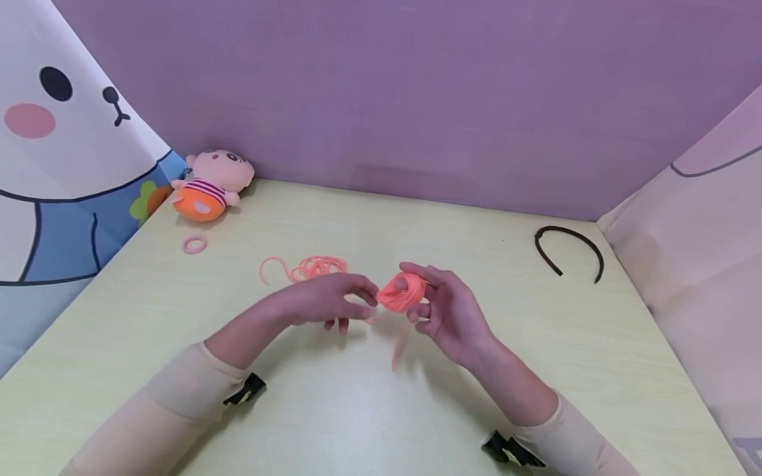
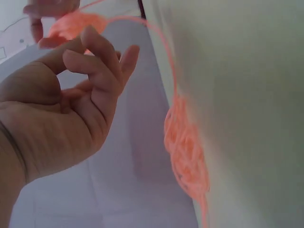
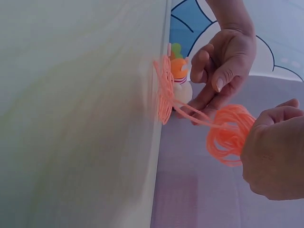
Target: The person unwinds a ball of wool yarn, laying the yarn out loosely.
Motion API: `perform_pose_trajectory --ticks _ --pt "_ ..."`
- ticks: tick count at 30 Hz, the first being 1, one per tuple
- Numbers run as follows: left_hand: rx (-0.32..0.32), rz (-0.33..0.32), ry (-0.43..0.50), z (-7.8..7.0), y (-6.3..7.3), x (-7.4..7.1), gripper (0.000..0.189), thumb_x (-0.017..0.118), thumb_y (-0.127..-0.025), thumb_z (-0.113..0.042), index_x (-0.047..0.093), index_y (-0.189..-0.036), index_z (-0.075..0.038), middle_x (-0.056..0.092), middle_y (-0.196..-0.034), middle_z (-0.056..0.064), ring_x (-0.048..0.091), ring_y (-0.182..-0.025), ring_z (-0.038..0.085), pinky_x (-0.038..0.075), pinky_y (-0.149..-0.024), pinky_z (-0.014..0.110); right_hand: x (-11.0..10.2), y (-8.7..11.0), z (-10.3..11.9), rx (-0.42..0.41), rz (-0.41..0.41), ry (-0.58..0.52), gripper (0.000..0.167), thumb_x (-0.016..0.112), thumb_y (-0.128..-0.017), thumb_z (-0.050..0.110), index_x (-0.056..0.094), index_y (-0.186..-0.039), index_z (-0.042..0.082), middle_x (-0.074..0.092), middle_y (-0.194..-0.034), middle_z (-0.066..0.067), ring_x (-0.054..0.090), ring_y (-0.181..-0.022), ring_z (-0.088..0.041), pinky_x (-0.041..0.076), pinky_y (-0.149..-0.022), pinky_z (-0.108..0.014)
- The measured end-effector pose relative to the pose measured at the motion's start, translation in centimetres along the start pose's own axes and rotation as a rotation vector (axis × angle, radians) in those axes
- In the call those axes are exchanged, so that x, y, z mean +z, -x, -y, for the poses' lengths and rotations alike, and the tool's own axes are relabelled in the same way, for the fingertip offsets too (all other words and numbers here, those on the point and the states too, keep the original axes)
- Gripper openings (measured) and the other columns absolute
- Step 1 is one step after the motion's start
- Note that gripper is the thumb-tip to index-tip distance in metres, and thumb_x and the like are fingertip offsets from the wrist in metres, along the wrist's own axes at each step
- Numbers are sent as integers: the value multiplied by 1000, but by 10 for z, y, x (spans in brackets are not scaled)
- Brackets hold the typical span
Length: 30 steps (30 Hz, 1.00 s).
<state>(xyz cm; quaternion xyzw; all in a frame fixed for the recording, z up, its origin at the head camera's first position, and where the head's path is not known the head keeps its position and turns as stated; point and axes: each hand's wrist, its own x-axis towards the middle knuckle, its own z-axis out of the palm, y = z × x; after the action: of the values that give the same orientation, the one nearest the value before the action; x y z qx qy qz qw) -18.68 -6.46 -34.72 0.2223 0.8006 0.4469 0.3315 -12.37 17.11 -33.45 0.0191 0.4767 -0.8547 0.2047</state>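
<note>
A small wound bundle of coral-orange yarn [image 1: 400, 293] is held up over the table by my right hand [image 1: 455, 314], its fingers curled round the right side and inside of the loops. My left hand [image 1: 330, 297] hovers just left of it, fingers loosely bent and thumb apart. In the right wrist view, the left fingertips [image 3: 197, 111] lie right at the strand [image 3: 192, 114] running from the bundle. That strand leads to a loose pile of the same yarn [image 2: 187, 147] on the table. A short tail [image 1: 395, 350] hangs below the bundle.
A plush doll [image 1: 211, 185] in an orange outfit sits at the back left corner, with a pink ring [image 1: 194, 244] before it. A dark headband [image 1: 571, 233] lies at the back right. Purple and printed panels [image 1: 417, 99] enclose the table [image 1: 357, 423].
</note>
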Motion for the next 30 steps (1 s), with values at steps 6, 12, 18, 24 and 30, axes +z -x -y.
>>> perform_pose_trajectory --ticks 6,12,18,24,30 --pt "-8 72 20 2 -4 8 27 71 -96 -18 69 -121 -8 70 -110 5 61 -58 29 41 -49 27 0 1 0 -28 69 -43 43 37 -107 30 57 -136 6 67 -102 -2 62 -59 -14 45 -54 -21" --pt "4 2 1 2 -4 4 11 68 -98 -12 73 -103 -5 72 -91 11 57 -57 24 41 -52 28 -1 1 0 -37 89 -47 46 37 -108 30 52 -141 2 68 -101 -2 64 -59 -13 47 -55 -21" --pt "-10 -129 14 2 -2 -12 14 68 -98 -12 73 -106 -2 73 -94 13 56 -57 18 41 -51 27 -2 0 0 -23 109 -20 41 37 -108 29 63 -130 7 69 -99 -2 64 -58 -12 43 -52 -21" --pt "-22 -248 63 3 0 -28 17 68 -98 -13 71 -110 0 72 -99 17 55 -58 17 44 -53 27 -2 -1 -2 36 50 30 38 40 -107 27 64 -131 8 68 -96 -1 61 -56 -12 40 -49 -20" --pt "-9 -310 62 -3 6 -38 15 67 -99 -13 71 -109 -3 73 -100 15 55 -61 16 45 -55 27 -2 -1 -2 82 -18 96 47 39 -107 27 47 -148 6 68 -101 -1 60 -57 -12 35 -48 -19"
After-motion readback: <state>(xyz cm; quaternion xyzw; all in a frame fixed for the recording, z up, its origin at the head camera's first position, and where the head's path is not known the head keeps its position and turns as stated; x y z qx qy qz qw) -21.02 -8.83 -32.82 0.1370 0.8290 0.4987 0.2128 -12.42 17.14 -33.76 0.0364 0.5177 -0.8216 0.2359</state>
